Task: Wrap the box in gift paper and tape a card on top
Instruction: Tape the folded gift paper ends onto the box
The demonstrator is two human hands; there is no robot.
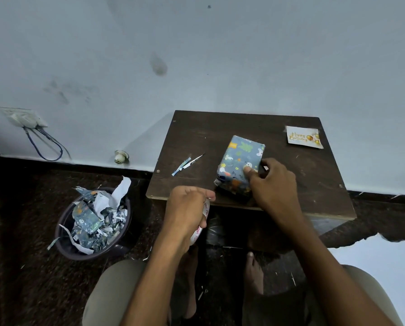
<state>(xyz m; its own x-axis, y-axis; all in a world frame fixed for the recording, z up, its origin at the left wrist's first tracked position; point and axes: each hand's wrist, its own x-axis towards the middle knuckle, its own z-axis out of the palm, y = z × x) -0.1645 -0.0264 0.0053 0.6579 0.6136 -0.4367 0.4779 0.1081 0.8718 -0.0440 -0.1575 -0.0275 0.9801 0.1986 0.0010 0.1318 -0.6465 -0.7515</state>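
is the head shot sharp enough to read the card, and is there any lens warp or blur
Head view: the white "Happy Birthday" card is legible; dim, even light, no glare on the dark wooden table; wide-angle warp bows the wall and floor line; the blue cartoon-print wrapped box is sharp; the left hand gripping a white tape roll looks slightly soft.

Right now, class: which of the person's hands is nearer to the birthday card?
Right. The right hand rests on the wrapped box, with the birthday card beyond it at the table's far right corner. The left hand grips a tape roll at the near edge, farther away.
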